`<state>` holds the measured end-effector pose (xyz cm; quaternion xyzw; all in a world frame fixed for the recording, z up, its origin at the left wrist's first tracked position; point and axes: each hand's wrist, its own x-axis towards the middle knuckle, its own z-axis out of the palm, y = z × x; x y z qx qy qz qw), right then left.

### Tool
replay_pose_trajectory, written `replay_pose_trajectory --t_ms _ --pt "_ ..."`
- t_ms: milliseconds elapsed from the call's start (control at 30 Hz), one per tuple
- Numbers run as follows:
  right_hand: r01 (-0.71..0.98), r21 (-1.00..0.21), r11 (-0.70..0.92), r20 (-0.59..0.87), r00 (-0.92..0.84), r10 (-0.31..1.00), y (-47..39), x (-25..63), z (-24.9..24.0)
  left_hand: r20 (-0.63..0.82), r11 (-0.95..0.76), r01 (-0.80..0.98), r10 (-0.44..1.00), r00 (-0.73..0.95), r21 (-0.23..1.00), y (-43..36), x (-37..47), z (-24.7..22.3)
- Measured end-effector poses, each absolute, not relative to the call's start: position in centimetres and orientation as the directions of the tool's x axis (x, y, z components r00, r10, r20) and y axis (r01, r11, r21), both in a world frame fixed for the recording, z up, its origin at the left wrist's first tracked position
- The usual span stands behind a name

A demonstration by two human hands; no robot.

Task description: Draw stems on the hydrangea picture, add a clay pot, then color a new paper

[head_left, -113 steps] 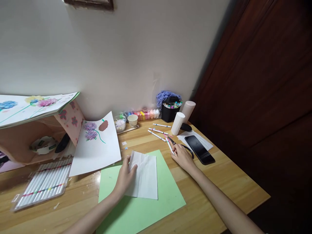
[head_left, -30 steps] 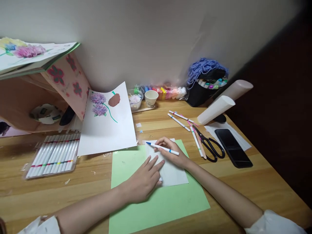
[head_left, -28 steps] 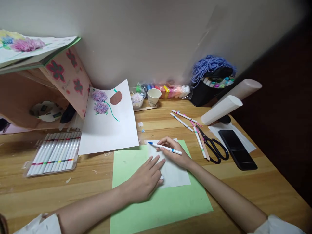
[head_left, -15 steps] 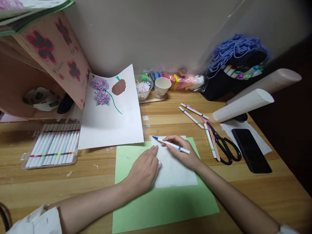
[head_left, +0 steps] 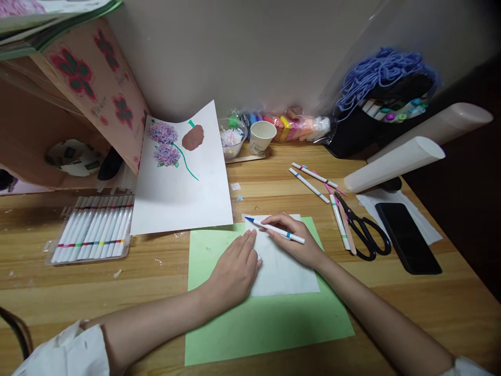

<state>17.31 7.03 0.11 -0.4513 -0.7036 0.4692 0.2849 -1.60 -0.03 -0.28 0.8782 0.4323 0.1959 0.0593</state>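
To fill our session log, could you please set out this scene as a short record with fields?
Left hand: palm down at the left edge of the white paper; a small item beside it is too hidden to name
Right hand: holds a blue-tipped marker; tip contact with the paper unclear
Under most of the white paper: green sheet
To the right: scissors, black phone
To the left: case of markers
Farther back: flower picture, paper cup

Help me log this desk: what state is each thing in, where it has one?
White paper: flat on green sheet
Blue marker: uncapped
Left hand: palm down, touching white paper
Right hand: holding blue marker
Scissors: blades look closed
Phone: screen dark
Paper cup: upright
Flower drawing: upper edge curled up
Loose markers: look capped
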Motion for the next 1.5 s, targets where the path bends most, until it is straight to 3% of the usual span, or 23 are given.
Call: replay_pose_trajectory --t_ms 133,333,433,567,667,900,1033,1133,1233,1300,1367,1433,1500 --pt "0.347 -0.926 0.146 -0.014 -0.418 0.908 7.0 17.4 0.0 0.289 -0.629 0.743 0.773 0.566 0.229 0.0 -1.6 -0.2" --pt "0.329 -0.933 0.144 -0.008 -0.420 0.907 7.0 17.4 -0.1 0.322 -0.625 0.733 0.775 0.543 0.268 0.0 -1.6 -0.3" --pt "0.188 -0.978 0.086 0.009 -0.379 0.926 7.1 17.8 -0.4 0.325 -0.589 0.727 0.806 0.495 0.354 0.1 -1.8 -0.1" --pt "-0.075 -0.997 0.001 0.035 -0.452 0.891 7.3 18.7 -1.1 0.273 -0.461 0.719 0.888 0.371 0.521 0.5 -2.1 0.1" --pt "-0.151 -0.988 -0.017 0.064 -0.511 0.857 7.4 19.1 -1.5 0.238 -0.408 0.705 0.913 0.333 0.580 0.7 -2.2 0.1" --pt "-0.098 -0.995 0.032 0.082 -0.567 0.819 7.0 18.8 -1.0 0.254 -0.394 0.687 0.919 0.302 0.610 0.7 -2.2 -0.1" --pt "-0.060 -0.997 0.056 0.082 -0.675 0.734 6.1 18.8 -0.3 0.285 -0.471 0.693 0.882 0.375 0.546 0.5 -2.3 0.0" --pt "-0.079 -0.984 0.158 0.167 -0.707 0.688 5.5 18.9 0.1 0.292 -0.522 0.649 0.851 0.436 0.553 0.3 -2.4 0.0" --pt "-0.072 -0.967 0.246 0.221 -0.717 0.661 5.2 18.9 0.0 0.266 -0.501 0.588 0.856 0.443 0.635 0.3 -2.4 0.0" --pt "-0.049 -0.969 0.243 0.208 -0.698 0.685 5.1 18.7 -0.2 0.212 -0.401 0.563 0.904 0.372 0.723 0.3 -2.3 0.0" --pt "-0.047 -0.967 0.249 0.228 -0.592 0.773 5.0 18.3 -0.3 0.164 -0.262 0.521 0.960 0.227 0.813 0.3 -2.2 0.1" --pt "0.012 -0.936 0.352 0.315 -0.419 0.852 4.8 17.9 -0.1 0.120 -0.154 0.435 0.987 0.105 0.887 0.1 -2.0 0.3" --pt "0.182 -0.844 0.504 0.424 -0.350 0.835 4.7 17.5 0.3 0.053 -0.096 0.322 0.989 0.140 0.942 -0.2 -1.7 0.6"
